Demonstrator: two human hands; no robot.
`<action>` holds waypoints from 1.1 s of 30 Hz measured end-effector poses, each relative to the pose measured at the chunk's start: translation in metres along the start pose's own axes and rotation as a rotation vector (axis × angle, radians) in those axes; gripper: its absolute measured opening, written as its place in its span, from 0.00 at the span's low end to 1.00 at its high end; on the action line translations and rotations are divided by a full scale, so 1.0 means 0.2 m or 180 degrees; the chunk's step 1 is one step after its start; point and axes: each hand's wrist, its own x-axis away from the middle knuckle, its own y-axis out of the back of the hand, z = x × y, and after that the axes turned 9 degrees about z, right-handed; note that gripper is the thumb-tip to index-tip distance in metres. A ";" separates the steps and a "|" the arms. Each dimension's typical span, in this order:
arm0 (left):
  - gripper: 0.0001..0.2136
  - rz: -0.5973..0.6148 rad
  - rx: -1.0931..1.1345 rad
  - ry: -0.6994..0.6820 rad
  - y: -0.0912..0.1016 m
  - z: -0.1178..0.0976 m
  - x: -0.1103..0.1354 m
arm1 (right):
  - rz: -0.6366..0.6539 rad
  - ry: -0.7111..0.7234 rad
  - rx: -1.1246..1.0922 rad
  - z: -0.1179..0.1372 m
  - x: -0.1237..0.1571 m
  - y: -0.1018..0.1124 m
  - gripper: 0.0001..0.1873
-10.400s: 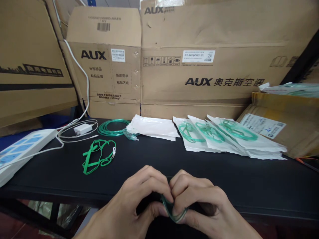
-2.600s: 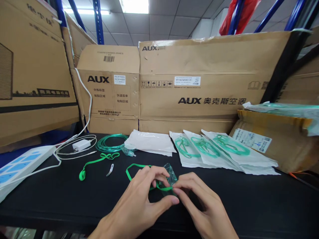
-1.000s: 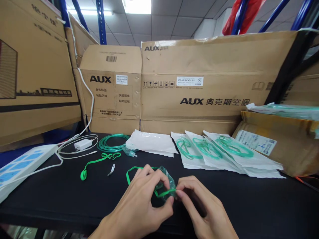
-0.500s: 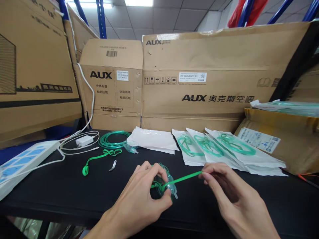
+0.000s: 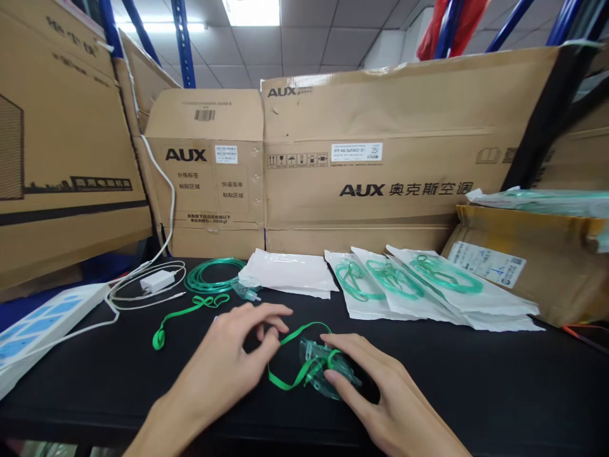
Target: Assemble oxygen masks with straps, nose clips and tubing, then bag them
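Note:
A clear green oxygen mask [image 5: 328, 373] lies on the black tabletop with a green elastic strap [image 5: 280, 384] looped out to its left. My right hand [image 5: 380, 387] is curved over the mask's right side, thumb and fingertips gripping it. At the strap's left end, my left hand [image 5: 233, 355] hovers with its index finger stretched out and the thumb apart from it. Part of the strap passes behind the left thumb. Another green strap [image 5: 183, 311] lies loose to the left, wound into a small roll at one end.
Coiled green tubing [image 5: 214, 276] with a second mask [image 5: 245, 291] sits behind. White pouches [image 5: 288, 273] lie along the back, several with green tubing on top. A power strip [image 5: 52, 330] and charger [image 5: 158, 281] are at left. Cardboard boxes [image 5: 404, 127] wall the back.
My right hand has let go of the stretched strap end and moved left onto the mask. My left hand has come off the mask and shifted left. The strap now forms a slack loop.

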 end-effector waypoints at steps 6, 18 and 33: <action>0.11 0.0140 -0.0417 -0.0051 0.05 0.06 -0.01 | 0.0080 0.0116 -0.0005 -0.01 0.01 0.00 0.16; 0.16 0.1096 -0.0582 -0.1076 -0.05 0.00 0.10 | 0.0137 -0.0158 0.0006 0.01 0.02 -0.01 0.12; 0.29 0.0742 -0.0464 -0.0842 -0.16 0.10 0.08 | 0.0475 -0.0410 -0.0030 -0.02 0.08 0.00 0.29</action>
